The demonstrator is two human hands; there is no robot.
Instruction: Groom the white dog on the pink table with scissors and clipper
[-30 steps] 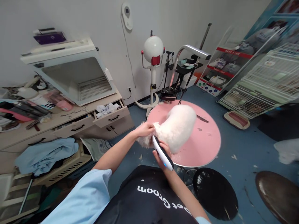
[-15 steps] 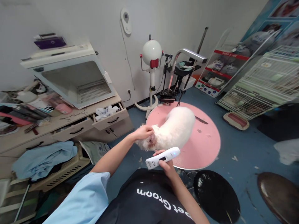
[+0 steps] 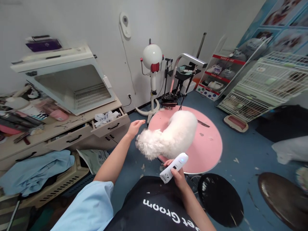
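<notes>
A white curly-coated dog (image 3: 179,133) stands on a round pink grooming table (image 3: 207,154), its head reaching past the table's left edge. My left hand (image 3: 136,127) is raised just beyond the dog's head, apart from it. Its fingertips are pinched together; whatever may be between them is too small to make out. Close to my apron, my right hand (image 3: 177,175) grips a white hair clipper (image 3: 175,167) with a blue light lit on it. The clipper's blade end points down and left, away from the dog.
A silver grooming arm (image 3: 190,59) with a hanging strap rises behind the table, beside a white round dryer on a stand (image 3: 153,57). Left is a counter with an open drawer (image 3: 112,123). A black stool (image 3: 220,199) and wire cages (image 3: 267,83) are at right.
My left hand has come off the dog's head and moved up and left. The dog's head has turned. The clipper has tilted more steeply and lowered slightly in my right hand.
</notes>
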